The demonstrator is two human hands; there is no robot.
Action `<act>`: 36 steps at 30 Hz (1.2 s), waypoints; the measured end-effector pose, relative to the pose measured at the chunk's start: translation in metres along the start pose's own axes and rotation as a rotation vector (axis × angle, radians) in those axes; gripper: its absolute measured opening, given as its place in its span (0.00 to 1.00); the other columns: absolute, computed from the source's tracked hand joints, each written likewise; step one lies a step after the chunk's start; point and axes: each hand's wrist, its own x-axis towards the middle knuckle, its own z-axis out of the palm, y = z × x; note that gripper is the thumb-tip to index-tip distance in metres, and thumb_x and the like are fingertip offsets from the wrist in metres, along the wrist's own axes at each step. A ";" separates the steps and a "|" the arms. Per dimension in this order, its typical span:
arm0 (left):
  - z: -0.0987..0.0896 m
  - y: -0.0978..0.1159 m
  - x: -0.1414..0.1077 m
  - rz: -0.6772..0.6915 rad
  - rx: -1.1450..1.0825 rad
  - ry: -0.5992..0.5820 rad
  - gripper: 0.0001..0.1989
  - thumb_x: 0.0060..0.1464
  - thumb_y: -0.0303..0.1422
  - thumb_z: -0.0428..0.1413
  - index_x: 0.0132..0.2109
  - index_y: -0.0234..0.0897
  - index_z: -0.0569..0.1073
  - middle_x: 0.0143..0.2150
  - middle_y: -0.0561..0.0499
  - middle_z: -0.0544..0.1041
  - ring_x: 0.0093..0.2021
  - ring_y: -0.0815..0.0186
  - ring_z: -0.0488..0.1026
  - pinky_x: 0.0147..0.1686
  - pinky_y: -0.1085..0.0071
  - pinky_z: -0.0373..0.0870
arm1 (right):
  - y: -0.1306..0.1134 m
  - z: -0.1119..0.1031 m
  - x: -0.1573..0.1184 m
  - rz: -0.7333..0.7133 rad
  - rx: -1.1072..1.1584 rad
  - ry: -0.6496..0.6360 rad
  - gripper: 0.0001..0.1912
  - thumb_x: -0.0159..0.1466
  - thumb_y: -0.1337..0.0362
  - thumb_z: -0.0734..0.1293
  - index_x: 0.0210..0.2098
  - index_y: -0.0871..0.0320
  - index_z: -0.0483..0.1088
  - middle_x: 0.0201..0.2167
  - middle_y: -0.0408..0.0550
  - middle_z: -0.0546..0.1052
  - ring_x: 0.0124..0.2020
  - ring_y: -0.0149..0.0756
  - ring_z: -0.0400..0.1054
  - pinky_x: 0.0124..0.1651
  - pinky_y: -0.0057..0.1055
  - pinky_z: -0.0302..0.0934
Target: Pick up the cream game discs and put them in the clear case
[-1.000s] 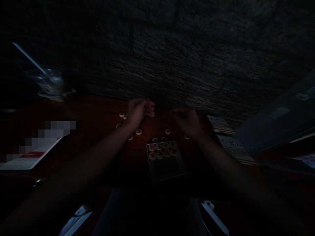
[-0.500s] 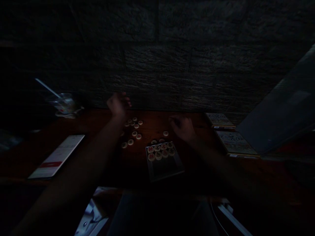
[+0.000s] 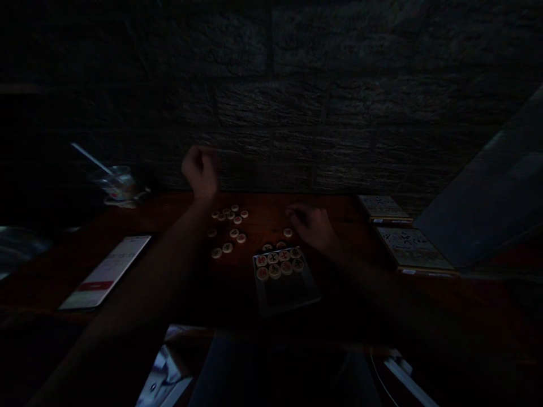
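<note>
Dim light covers a wooden table with Chinese chess pieces [image 3: 235, 232], round and pale with red or black characters. My left hand [image 3: 201, 172] is raised behind the loose pieces, close to the wall; its fingers are bent and blurred, so what they hold cannot be made out. Lower and to the right, my right hand [image 3: 313, 225] has its fingers curled in a pinch, with anything inside hidden. A single chess piece [image 3: 288, 232] lies just left of that hand. In front stands a shallow square box [image 3: 288, 291] with two rows of pieces in its far part.
A phone [image 3: 106, 271] with a lit screen lies on the left. Behind it stands a clear plastic cup [image 3: 119, 183] with a straw. Two flat boxes [image 3: 416, 249] with printed lids sit on the right, beside a grey panel [image 3: 483, 192]. A stone wall [image 3: 271, 113] closes the back.
My left hand has risen slightly and its spread fingers have bent in. My right hand has stayed nearly in place. The whole view has shifted a little.
</note>
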 end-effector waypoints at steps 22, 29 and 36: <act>-0.053 -0.114 0.010 0.192 0.542 -0.036 0.14 0.58 0.36 0.57 0.43 0.36 0.85 0.43 0.47 0.87 0.43 0.58 0.83 0.46 0.68 0.76 | 0.009 -0.004 -0.002 0.025 -0.026 0.031 0.15 0.71 0.59 0.64 0.44 0.57 0.83 0.43 0.52 0.87 0.41 0.46 0.83 0.45 0.38 0.74; -0.038 -0.117 0.007 0.246 0.560 -0.230 0.12 0.58 0.36 0.59 0.42 0.39 0.86 0.43 0.47 0.87 0.44 0.57 0.83 0.48 0.65 0.76 | 0.009 -0.003 -0.002 0.030 -0.015 0.006 0.16 0.71 0.58 0.64 0.43 0.58 0.83 0.42 0.53 0.87 0.41 0.45 0.83 0.45 0.38 0.73; -0.026 -0.109 0.004 0.292 0.484 -0.379 0.13 0.56 0.33 0.59 0.46 0.37 0.84 0.45 0.46 0.87 0.45 0.59 0.84 0.48 0.65 0.78 | 0.011 -0.003 -0.002 0.031 -0.031 -0.023 0.15 0.71 0.59 0.64 0.43 0.56 0.83 0.42 0.51 0.87 0.41 0.44 0.83 0.45 0.37 0.73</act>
